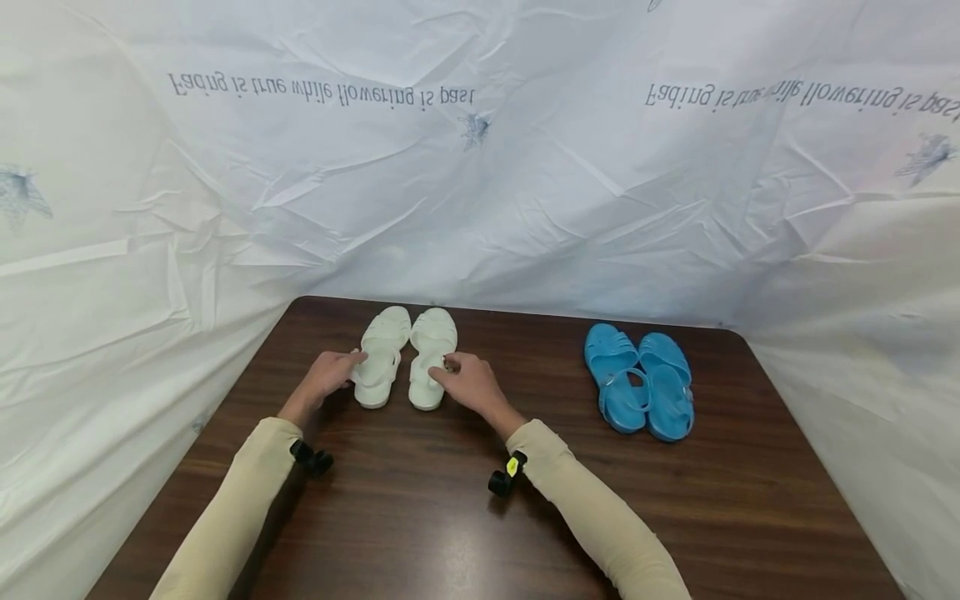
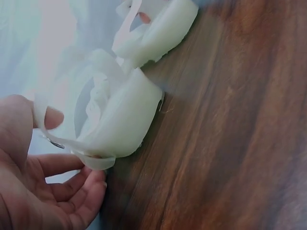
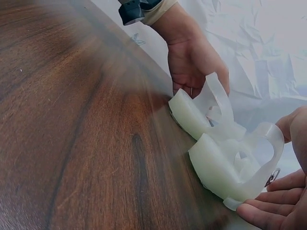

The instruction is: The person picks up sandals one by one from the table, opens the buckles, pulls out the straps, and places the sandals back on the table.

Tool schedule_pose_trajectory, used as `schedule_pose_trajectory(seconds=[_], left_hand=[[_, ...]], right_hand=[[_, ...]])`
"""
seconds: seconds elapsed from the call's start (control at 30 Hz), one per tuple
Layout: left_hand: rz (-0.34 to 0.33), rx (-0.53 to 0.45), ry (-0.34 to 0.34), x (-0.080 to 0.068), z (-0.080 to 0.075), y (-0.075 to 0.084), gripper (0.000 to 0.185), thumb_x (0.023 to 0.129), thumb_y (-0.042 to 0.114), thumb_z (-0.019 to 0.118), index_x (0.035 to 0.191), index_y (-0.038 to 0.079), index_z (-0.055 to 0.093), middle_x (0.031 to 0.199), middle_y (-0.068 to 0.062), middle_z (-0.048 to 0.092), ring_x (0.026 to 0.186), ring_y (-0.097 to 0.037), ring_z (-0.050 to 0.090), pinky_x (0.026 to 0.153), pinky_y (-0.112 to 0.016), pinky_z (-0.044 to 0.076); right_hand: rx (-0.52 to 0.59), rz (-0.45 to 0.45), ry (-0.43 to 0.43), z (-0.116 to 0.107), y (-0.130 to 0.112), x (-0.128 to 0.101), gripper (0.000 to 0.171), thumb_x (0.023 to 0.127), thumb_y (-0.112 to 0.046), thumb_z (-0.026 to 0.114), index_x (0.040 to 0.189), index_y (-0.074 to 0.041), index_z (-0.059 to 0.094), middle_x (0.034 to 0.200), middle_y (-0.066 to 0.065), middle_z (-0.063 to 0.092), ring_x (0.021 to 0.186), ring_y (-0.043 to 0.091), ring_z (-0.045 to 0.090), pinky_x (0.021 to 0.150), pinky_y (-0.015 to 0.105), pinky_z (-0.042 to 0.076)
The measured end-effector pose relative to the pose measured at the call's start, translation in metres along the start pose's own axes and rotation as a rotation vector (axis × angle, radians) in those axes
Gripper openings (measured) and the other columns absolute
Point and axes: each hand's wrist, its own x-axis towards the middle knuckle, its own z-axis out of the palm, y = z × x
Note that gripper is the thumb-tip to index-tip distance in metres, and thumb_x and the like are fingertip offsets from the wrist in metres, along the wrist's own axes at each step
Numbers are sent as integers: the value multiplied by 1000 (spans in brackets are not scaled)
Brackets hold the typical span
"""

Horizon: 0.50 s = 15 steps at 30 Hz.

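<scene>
Head view shows a white sheet with grey lettering hung behind and to both sides of the hands, and under them a dark wood desk.

Well out to the right of the right hand sits a pair of blue sandals, side by side and touching, toes pointing away from the person.

Between the two hands lies a pair of white sandals, side by side, toes also pointing away. The left white sandal has the left hand at its outer side; in the left wrist view the thumb sits inside the heel strap and the fingers curl under it, so this hand pinches the strap. The right white sandal has the right hand at its outer side; in the right wrist view its fingers lie beneath the heel strap by the small buckle, with the thumb above, holding the strap.

Both sleeves are cream, each with a small black camera mount at the wrist.
</scene>
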Motion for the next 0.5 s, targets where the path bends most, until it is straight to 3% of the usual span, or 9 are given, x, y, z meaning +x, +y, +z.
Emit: schedule_pose_trajectory(seconds=[0.23, 0.5], left_hand=[[-6, 29, -8, -10, -1, 7, 72, 104, 55, 46, 139, -6, 57, 147, -27, 50, 138, -41, 44, 112, -55, 37], [77, 19, 99, -25, 5, 17, 79, 103, 62, 43, 151, -1, 44, 150, -25, 47, 131, -42, 51, 105, -58, 43]], right_hand=[[-17, -15, 6, -3, 1, 1, 59, 99, -51, 60, 142, -10, 61, 137, 11, 65, 125, 28, 62, 100, 47, 51], [20, 2, 3, -12, 5, -1, 62, 101, -52, 58, 146, -9, 56, 138, 11, 64, 123, 29, 63, 100, 49, 51]])
